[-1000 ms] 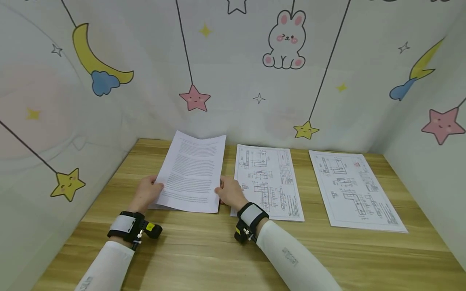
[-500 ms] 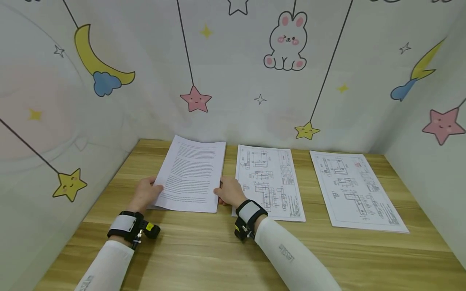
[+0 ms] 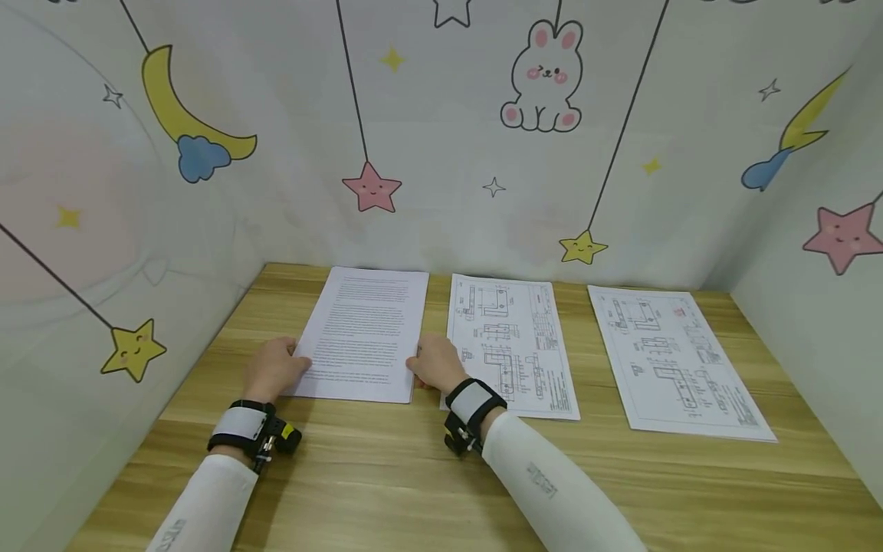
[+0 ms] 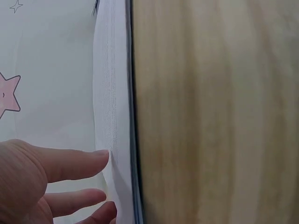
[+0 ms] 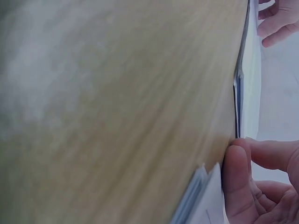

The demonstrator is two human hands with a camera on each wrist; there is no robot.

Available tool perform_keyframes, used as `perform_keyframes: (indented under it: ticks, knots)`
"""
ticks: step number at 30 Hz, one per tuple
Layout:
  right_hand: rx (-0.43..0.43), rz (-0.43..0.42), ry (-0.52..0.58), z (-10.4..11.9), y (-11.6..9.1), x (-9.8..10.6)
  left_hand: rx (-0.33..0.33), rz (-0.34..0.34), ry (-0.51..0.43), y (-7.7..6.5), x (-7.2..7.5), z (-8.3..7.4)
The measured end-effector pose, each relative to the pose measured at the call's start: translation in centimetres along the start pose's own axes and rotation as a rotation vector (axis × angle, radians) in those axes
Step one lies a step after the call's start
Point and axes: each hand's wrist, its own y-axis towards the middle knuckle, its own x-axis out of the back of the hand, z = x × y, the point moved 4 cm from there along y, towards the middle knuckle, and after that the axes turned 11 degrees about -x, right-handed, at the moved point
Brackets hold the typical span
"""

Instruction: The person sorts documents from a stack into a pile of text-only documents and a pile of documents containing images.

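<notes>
A stack of printed text sheets (image 3: 362, 330) lies flat at the left of the table, its edges nearly lined up. At its left edge is my left hand (image 3: 272, 368); in the left wrist view the thumb (image 4: 79, 163) reaches over the top sheet and the other fingers lie by the edge, with a gap between. My right hand (image 3: 438, 364) is at the stack's right edge. In the right wrist view its thumb and forefinger (image 5: 238, 172) pinch the edge of the sheets, and the left hand (image 5: 280, 18) shows at the far side.
Right of the text sheets lies a stack of technical drawings (image 3: 510, 345), partly behind my right hand. Another stack of drawings (image 3: 679, 360) lies further right on the wooden table (image 3: 372, 475). A patterned cloth wall (image 3: 441, 138) closes off the back and sides.
The raised, bent top of the text sheets has come down flat onto the table. Both hands have stayed at the side edges; the left hand's fingers have loosened slightly.
</notes>
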Motion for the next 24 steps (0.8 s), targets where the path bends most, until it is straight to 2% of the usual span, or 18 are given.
perform_keyframes:
  ticks: [7,12,16,21,24]
  knots:
    - [0.054,0.049,0.055,-0.2,-1.0,0.9,-0.029,0.001,-0.010,0.1,0.0,-1.0]
    - [0.147,0.071,0.068,-0.3,-1.8,2.1,-0.066,0.027,-0.104,0.2,0.0,-2.6]
    - [0.184,0.029,0.094,-1.2,-2.2,3.7,-0.114,0.012,-0.171,0.1,0.0,-4.7]
    - [0.161,-0.063,0.108,-3.1,-2.5,6.5,-0.201,-0.032,-0.201,0.1,-0.3,-7.1]
    - [0.144,-0.125,0.073,-4.5,-2.8,8.3,-0.251,-0.052,-0.222,0.4,-0.7,-8.3]
